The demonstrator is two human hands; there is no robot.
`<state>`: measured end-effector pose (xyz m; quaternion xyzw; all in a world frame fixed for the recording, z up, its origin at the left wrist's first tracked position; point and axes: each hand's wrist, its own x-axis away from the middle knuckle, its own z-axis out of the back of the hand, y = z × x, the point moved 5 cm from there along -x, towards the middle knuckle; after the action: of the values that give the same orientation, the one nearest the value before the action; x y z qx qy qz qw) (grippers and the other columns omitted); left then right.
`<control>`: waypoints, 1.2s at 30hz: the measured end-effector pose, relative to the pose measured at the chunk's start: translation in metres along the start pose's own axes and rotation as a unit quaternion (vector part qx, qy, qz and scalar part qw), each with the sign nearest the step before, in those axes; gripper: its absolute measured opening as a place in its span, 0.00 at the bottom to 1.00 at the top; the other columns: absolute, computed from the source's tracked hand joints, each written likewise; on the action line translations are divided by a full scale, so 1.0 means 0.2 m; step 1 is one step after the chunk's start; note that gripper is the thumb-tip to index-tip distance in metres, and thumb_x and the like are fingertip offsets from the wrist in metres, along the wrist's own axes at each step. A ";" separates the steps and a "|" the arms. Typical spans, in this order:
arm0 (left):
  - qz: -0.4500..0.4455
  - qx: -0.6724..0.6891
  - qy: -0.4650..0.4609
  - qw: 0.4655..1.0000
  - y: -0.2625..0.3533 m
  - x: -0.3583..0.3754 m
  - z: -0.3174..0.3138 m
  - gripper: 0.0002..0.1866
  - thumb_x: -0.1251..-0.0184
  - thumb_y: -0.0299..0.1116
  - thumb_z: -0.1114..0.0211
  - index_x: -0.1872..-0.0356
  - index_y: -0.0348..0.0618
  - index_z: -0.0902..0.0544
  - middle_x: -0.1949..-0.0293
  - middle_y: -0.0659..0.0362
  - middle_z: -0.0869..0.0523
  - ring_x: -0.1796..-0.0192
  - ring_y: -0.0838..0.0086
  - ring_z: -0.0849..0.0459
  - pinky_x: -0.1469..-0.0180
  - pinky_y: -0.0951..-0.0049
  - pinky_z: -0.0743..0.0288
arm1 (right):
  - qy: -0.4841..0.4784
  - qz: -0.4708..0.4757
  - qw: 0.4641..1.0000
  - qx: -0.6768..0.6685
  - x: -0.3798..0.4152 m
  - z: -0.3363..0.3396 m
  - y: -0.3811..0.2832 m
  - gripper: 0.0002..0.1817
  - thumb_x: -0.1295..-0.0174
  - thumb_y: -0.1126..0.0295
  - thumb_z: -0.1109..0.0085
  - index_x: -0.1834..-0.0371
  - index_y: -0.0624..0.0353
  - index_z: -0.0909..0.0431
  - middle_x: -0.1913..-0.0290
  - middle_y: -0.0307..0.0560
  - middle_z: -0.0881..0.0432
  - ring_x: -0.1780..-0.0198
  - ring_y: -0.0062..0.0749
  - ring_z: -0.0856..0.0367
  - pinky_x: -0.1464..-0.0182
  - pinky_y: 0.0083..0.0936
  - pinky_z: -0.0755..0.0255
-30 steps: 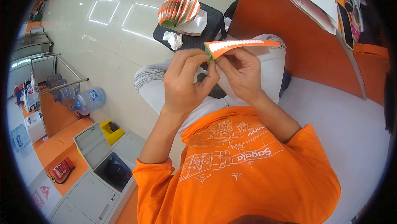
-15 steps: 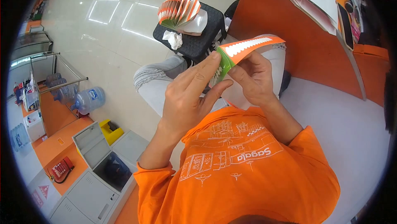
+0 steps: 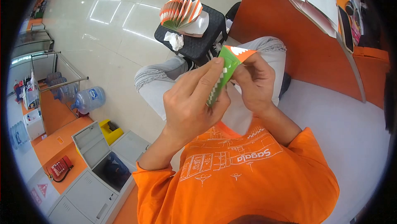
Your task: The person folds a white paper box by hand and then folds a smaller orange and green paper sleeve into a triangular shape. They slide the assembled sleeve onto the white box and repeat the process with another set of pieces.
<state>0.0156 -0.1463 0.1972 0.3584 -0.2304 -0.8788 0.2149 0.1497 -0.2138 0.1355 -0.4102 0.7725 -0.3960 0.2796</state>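
Observation:
A folded printed paper card (image 3: 228, 63), green and orange with a white zigzag pattern, is held up over my lap. My left hand (image 3: 194, 94) pinches its green side, fingers on the outer face and thumb behind. Closed on the card's other edge, near the orange part, is my right hand (image 3: 255, 82). A pale, blurred sheet with an orange edge hangs below the hands, seemingly part of the same card. In front of me, a fanned stack of similar folded cards (image 3: 180, 13) rests on a black stool (image 3: 213, 27).
Crumpled white tissue (image 3: 174, 41) lies on the stool's near edge. An orange desk panel (image 3: 264, 21) stands at right. Left are water jugs (image 3: 90, 99), an open grey locker (image 3: 90, 143), a yellow bin (image 3: 111, 132) and a fire extinguisher (image 3: 61, 168).
The card has turned, so its green face shows more and its long orange strip less. My left thumb has moved behind it, and the pale sheet now hangs lower.

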 end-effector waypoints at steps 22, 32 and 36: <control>0.067 -0.022 -0.180 0.981 -0.05 -0.05 0.00 0.14 0.31 0.23 0.29 0.46 0.34 0.11 0.65 0.46 0.10 0.70 0.58 0.12 0.65 0.67 0.19 | -0.148 0.156 0.710 0.671 -0.07 -0.12 -0.38 0.05 0.38 0.73 0.30 0.67 0.59 0.19 0.69 0.44 0.19 0.71 0.43 0.17 0.70 0.35 0.24; 0.022 -0.015 -0.100 0.995 -0.12 -0.06 0.00 0.06 0.36 0.22 0.26 0.60 0.36 0.12 0.70 0.52 0.11 0.74 0.60 0.12 0.70 0.67 0.20 | -0.164 0.106 0.788 0.584 -0.07 -0.11 -0.33 0.04 0.35 0.74 0.32 0.64 0.61 0.18 0.68 0.47 0.19 0.69 0.47 0.17 0.69 0.39 0.25; 0.079 -0.037 -0.048 0.995 -0.22 -0.04 0.07 0.04 0.33 0.21 0.27 0.60 0.35 0.11 0.69 0.50 0.09 0.71 0.66 0.09 0.65 0.70 0.17 | -0.122 0.041 0.857 0.499 -0.11 -0.09 -0.35 0.06 0.35 0.74 0.31 0.58 0.64 0.15 0.64 0.50 0.14 0.67 0.43 0.14 0.64 0.32 0.21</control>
<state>0.0020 -0.1028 0.1855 0.2881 -0.2357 -0.8834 0.2848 0.1769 -0.2120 0.2062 -0.2285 0.4469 -0.6637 0.5546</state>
